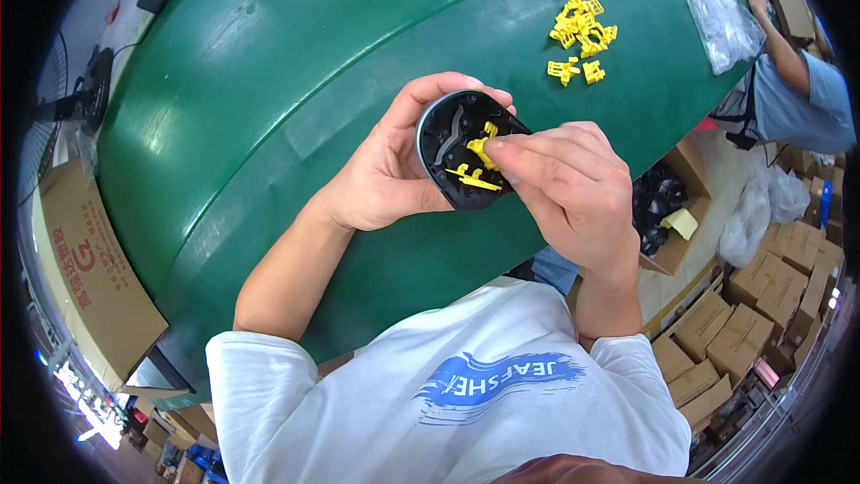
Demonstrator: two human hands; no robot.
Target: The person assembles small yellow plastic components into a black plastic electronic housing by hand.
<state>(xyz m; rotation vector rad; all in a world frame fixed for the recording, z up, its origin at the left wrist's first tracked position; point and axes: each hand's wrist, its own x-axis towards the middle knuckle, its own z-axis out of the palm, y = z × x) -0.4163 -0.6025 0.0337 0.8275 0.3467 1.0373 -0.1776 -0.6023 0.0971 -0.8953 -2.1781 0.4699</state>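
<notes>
My left hand (394, 157) is closed round a black rounded plastic shell (448, 130), its hollow inside facing up. A yellow plastic part (475, 179) lies within the shell at its lower side. With thumb and fingers pinched, my right hand (573, 184) grips a second small yellow plastic clip (485, 145) over the shell's inside. The fingertips hide part of that clip, so I cannot tell whether it is seated. Farther off on the green table (269, 81), a loose pile of yellow plastic clips (582, 27) lies to the right.
Clear plastic bags (717, 18) lie at the table's far right, near another person's arm (779, 36). A cardboard box (94, 269) stands at the left edge. An open carton of black parts (663, 202) sits right of me, with stacked cartons (735, 332) beyond.
</notes>
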